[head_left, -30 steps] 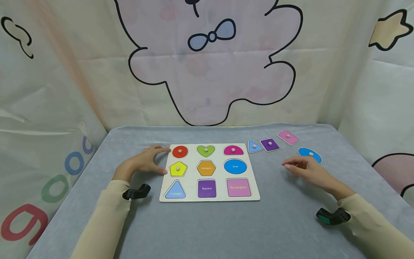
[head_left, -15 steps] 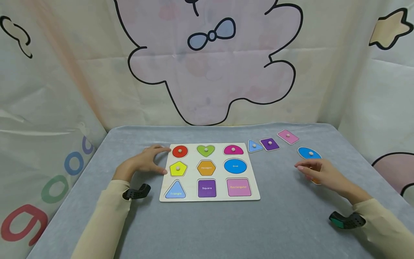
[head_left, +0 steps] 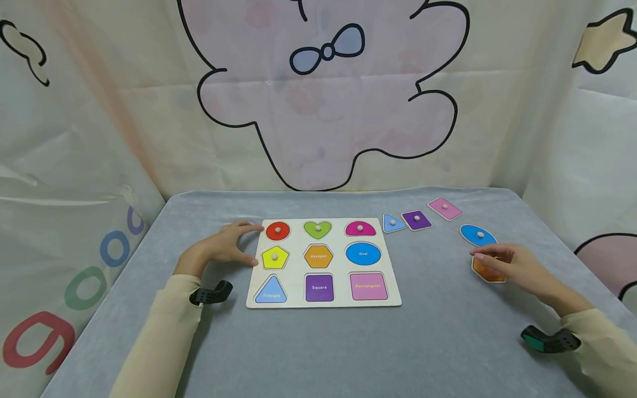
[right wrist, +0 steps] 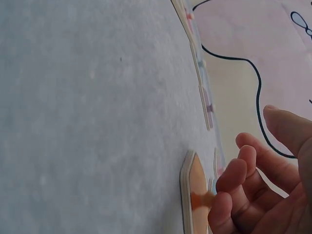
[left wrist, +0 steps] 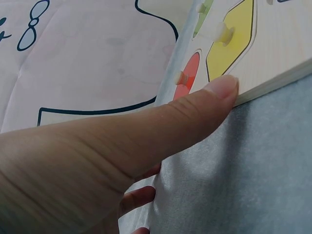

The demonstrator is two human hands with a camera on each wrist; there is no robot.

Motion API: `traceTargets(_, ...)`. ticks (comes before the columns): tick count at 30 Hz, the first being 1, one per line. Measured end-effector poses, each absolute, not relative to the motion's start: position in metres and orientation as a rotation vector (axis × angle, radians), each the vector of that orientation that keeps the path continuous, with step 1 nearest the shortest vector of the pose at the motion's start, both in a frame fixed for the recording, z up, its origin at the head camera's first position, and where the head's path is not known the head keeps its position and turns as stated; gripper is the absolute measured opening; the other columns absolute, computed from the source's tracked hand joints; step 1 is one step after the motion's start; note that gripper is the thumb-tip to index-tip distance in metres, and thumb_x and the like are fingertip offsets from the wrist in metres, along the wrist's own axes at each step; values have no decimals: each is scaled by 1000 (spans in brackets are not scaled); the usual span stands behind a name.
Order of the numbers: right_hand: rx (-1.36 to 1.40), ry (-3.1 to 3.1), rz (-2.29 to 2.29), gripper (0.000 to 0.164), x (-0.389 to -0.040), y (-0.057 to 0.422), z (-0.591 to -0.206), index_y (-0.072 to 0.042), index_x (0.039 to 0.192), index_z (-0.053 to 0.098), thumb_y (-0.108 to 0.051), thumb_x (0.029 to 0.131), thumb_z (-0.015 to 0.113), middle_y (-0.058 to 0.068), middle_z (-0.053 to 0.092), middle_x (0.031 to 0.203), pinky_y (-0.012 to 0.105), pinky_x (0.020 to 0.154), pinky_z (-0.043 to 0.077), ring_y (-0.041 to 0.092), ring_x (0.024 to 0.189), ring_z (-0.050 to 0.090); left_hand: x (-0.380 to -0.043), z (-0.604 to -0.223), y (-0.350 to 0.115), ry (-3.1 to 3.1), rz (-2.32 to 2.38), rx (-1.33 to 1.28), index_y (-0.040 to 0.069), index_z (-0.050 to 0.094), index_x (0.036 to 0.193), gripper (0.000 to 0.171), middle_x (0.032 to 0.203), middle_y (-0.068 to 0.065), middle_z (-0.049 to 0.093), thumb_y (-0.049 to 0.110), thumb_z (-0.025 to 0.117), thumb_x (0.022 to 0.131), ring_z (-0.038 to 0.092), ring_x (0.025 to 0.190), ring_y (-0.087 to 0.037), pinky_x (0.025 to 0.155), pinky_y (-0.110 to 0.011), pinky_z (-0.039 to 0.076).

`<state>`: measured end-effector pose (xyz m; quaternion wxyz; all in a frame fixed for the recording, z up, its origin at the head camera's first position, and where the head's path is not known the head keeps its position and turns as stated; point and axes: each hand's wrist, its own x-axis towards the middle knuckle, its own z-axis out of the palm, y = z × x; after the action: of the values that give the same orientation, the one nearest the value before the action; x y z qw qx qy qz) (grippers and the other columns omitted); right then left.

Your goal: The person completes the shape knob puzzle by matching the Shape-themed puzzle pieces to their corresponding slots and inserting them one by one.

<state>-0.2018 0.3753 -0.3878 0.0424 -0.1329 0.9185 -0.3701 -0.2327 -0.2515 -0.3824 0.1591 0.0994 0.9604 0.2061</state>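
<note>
A white shape puzzle board [head_left: 293, 276] lies mid-table. My left hand [head_left: 216, 249] rests at its left edge, and in the left wrist view the thumb [left wrist: 165, 124] touches the board beside the yellow pentagon [left wrist: 236, 36]. My right hand [head_left: 530, 276] is over an orange hexagon piece [head_left: 485, 271] and partly covers it. Seen from the right wrist, the thumb [right wrist: 287, 126] stands apart from the loosely bent fingers, which are near the knob of the hexagon [right wrist: 196, 173]. No pinch on the knob shows.
A blue oval piece [head_left: 473, 233] lies just beyond the right hand. Further back are a pink rectangle [head_left: 440, 206], a purple square [head_left: 413, 223] and a blue triangle [head_left: 390, 225]. Red circle [head_left: 277, 227], green heart and magenta half-circle sit in the board's back row.
My right hand has moved to the right, over the orange hexagon piece, and uncovered the blue oval. My left hand stays at the board's edge.
</note>
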Motion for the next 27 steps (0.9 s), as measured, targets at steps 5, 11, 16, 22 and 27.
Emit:
traceTargets(5, -416, 2824, -1124, 28, -202, 389, -392, 3, 122, 66, -16, 102, 60, -20, 68, 94, 24, 60, 51, 8, 78, 59, -233, -382, -250, 2749, 580, 289, 20, 42, 154, 92, 164, -24, 25, 43, 86, 77, 25, 147, -50, 113, -75, 29)
traceTargets(11, -479, 2785, -1093, 25, -205, 405, -395, 5, 119, 68, -9, 99, 63, -28, 68, 100, 20, 65, 54, 1, 81, 61, -233, -381, -251, 2748, 581, 296, 20, 42, 154, 92, 164, -24, 24, 44, 86, 77, 24, 147, -50, 114, -75, 28)
traceTargets(16, -438, 2777, -1053, 28, -206, 410, -397, 8, 118, 69, -10, 96, 68, -19, 66, 92, 16, 67, 53, -1, 81, 56, -232, -381, -252, 2742, 592, 293, 21, 42, 155, 91, 164, -23, 23, 43, 86, 78, 23, 148, -50, 114, -75, 27)
traceTargets(22, -365, 2800, -963, 33, -207, 407, -396, 7, 119, 69, -16, 96, 70, -12, 64, 89, 19, 64, 51, 2, 78, 54, -233, -380, -251, 2740, 587, 307, 20, 42, 154, 91, 164, -24, 23, 43, 85, 78, 23, 147, -51, 113, -75, 28)
traceTargets(27, -319, 2825, -866, 34, -210, 402, -397, 6, 119, 70, -20, 97, 69, -6, 63, 91, 20, 61, 47, 3, 74, 51, -233, -380, -250, 2741, 582, 300, 20, 41, 155, 91, 164, -24, 22, 42, 85, 78, 23, 146, -51, 113, -75, 28)
